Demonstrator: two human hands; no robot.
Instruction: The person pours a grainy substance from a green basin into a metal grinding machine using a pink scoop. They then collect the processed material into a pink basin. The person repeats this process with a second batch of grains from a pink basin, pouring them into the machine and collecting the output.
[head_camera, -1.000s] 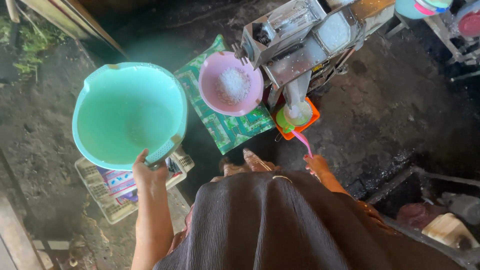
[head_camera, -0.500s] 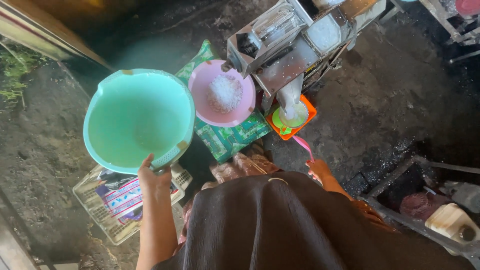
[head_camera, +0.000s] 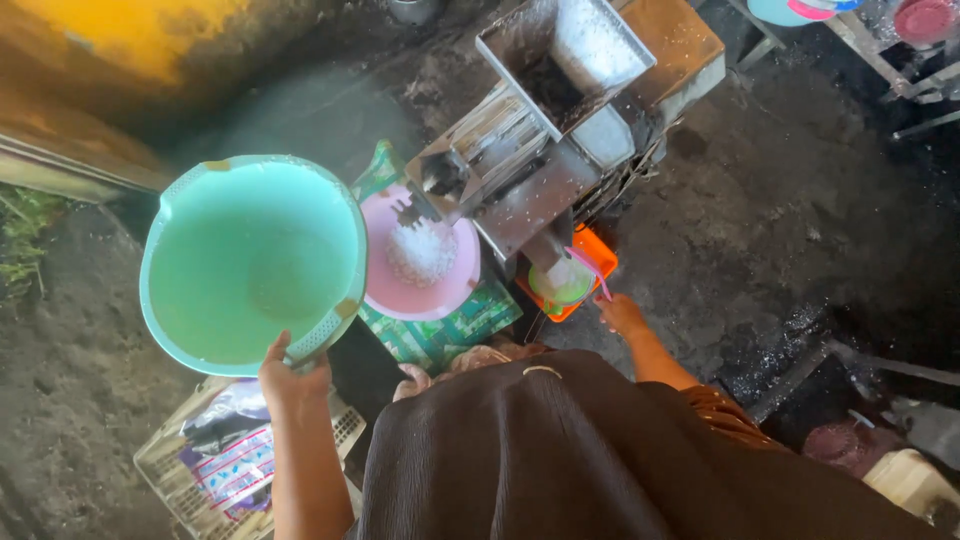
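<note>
Your left hand (head_camera: 292, 375) grips the empty mint-green plastic basin (head_camera: 252, 262) by its perforated rim, left of the metal grating machine (head_camera: 540, 140). It looks light, slightly flexible. Your right hand (head_camera: 620, 314) pinches a pink spoon (head_camera: 590, 270) beneath the machine.

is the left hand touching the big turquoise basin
Touching. The head view shows the left hand gripping the near rim of the turquoise basin, fingers curled over the edge and holding it up off the ground.

Dark dirt floor (head_camera: 760, 200) w/ grinder machine (head_camera: 540, 150), white crate (head_camera: 200, 470).
</note>
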